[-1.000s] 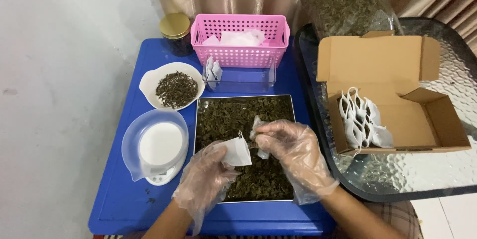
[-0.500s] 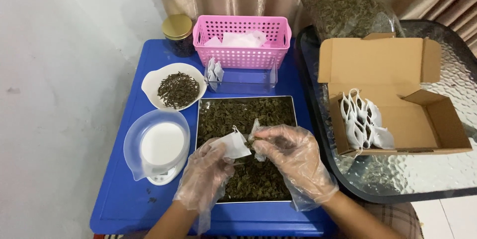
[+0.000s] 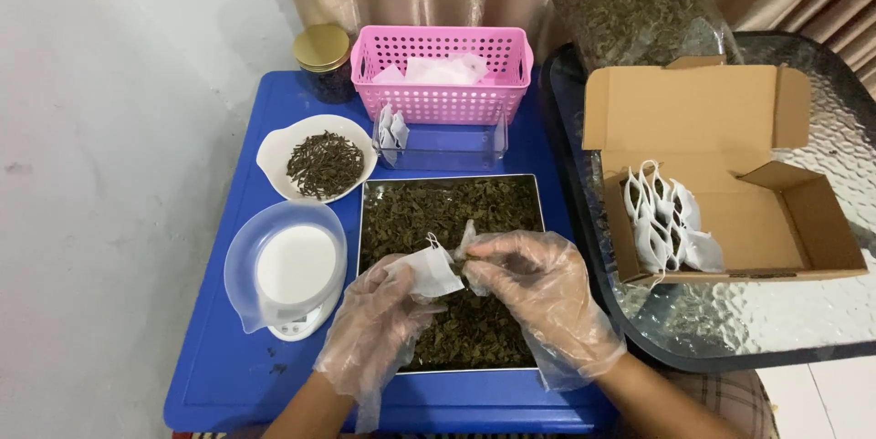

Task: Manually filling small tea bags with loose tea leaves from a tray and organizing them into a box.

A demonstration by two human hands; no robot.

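Both of my hands wear clear plastic gloves and hover over a metal tray [image 3: 538, 197] filled with dried green-brown leaves. My left hand [image 3: 374, 329] pinches a small white filter bag [image 3: 429, 272] by its lower edge. My right hand [image 3: 538, 297] holds the same bag's top corner and string, with fingers curled. The bag sits between the two hands, just above the leaves.
A white kitchen scale with a clear bowl [image 3: 286, 267] stands left of the tray; behind it a white dish of dark leaves [image 3: 319, 163]. A pink basket [image 3: 443, 74], a clear box [image 3: 443, 138] and a gold-lidded jar [image 3: 322, 60] sit at the back. A cardboard box [image 3: 721, 174] holds several filled bags on the glass table [image 3: 821, 320].
The hands have kept working the white bag over the tray; the bag has shifted slightly and the fingers have regripped it. Nothing else moved.
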